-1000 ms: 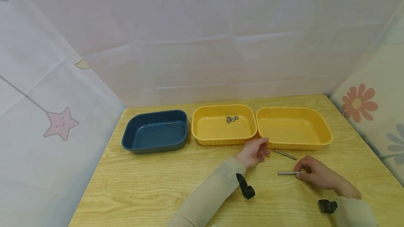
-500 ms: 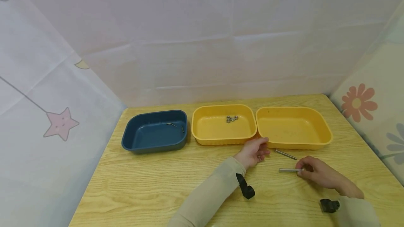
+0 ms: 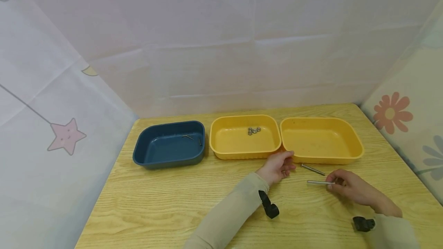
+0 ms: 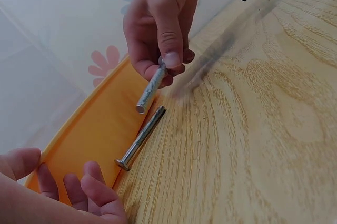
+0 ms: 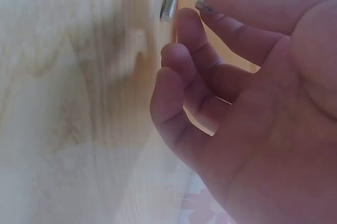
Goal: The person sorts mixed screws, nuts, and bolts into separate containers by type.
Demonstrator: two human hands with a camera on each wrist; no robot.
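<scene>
My right hand [image 3: 354, 188] pinches a silver bolt [image 3: 320, 182] by its head end between thumb and fingers. Its threaded shank points left, held above the table. In the left wrist view that bolt [image 4: 150, 93] hangs over a second bolt [image 4: 141, 137], which lies on the wood beside the yellow bin. The head view shows this second bolt [image 3: 312, 169] in front of the right yellow bin [image 3: 322, 160]. My left hand [image 3: 277, 167] rests at that bin's front left corner, fingertips touching it and fingers loosely bent. From the right wrist, most of the pinched bolt is hidden.
A middle yellow bin [image 3: 242, 156] holds several small silver nuts [image 3: 253, 130]. Further left, a blue bin [image 3: 169, 163] contains several small screws [image 3: 188, 136]. The bins stand in a row on the wooden table [image 3: 166, 206], with a patterned cloth [image 3: 207, 49] behind.
My right hand has shifted slightly to the right and away from me, carrying the bolt nearer the one on the table. My left hand has stayed in place.
</scene>
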